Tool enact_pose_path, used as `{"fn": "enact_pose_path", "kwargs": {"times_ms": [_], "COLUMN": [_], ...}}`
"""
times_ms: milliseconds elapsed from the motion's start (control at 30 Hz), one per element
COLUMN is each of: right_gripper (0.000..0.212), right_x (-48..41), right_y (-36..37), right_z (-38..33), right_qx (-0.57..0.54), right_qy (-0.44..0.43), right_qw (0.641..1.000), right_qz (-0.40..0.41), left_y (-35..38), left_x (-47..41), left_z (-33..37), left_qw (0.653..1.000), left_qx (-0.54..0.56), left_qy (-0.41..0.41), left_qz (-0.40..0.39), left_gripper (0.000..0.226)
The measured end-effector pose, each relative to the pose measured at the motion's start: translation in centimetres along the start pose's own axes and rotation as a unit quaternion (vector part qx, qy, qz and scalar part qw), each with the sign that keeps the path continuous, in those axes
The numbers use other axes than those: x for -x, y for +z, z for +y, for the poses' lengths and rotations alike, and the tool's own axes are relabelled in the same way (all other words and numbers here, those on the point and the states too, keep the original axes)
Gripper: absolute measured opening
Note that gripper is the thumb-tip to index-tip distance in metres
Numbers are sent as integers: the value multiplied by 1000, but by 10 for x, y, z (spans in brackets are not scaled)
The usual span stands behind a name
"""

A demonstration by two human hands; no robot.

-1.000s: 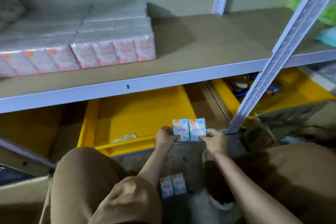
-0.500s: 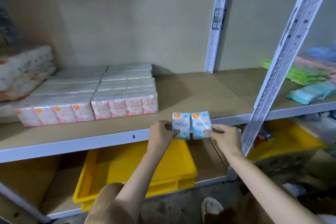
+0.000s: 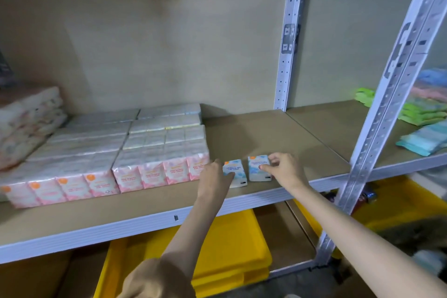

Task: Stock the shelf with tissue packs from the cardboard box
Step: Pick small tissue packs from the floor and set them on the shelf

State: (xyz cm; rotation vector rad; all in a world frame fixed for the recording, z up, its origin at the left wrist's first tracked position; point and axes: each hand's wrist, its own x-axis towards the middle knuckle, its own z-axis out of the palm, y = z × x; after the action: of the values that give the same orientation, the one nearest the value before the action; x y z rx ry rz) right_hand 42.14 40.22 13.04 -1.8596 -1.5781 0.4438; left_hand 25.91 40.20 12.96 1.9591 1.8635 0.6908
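Observation:
Two small blue tissue packs stand side by side, a little apart, near the front of the brown shelf board [image 3: 266, 133]. My left hand [image 3: 214, 180] grips the left blue pack [image 3: 238, 173] from its left side. The fingers and thumb of my right hand [image 3: 284, 169] pinch the right blue pack [image 3: 257, 168] from its right side. Both packs rest on the board, just to the right of a block of pink tissue packs [image 3: 150, 152]. No cardboard box shows in this view.
Soft white bundles [image 3: 26, 123] are stacked at the far left. A white metal upright [image 3: 377, 116] crosses the right side, with green, pink and teal packs [image 3: 425, 138] behind it. Yellow crates [image 3: 229, 249] sit on the lower shelf. Bare board lies behind the blue packs.
Both hands have carried the two blue packs up from floor level onto the shelf board. The packs, held together before, now stand slightly apart.

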Motion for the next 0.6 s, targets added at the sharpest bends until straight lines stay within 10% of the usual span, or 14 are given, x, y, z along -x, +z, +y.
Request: {"fn": "enact_pose_path", "kwargs": {"times_ms": [200, 600], "right_gripper": [46, 37], "right_x": [-9, -68], "right_y": [4, 23], "right_z": [15, 20], "right_qx": [180, 177], "right_qy": [-118, -133], "right_qw": [967, 971], "right_qz": [-135, -87], "left_y": [9, 32], "left_x": [-8, -57], "left_z": [-7, 4], "left_qw": [984, 984], "left_qx": [-94, -140], "left_qy": [127, 95], "left_qz": [-75, -49], "left_gripper": [44, 41]}}
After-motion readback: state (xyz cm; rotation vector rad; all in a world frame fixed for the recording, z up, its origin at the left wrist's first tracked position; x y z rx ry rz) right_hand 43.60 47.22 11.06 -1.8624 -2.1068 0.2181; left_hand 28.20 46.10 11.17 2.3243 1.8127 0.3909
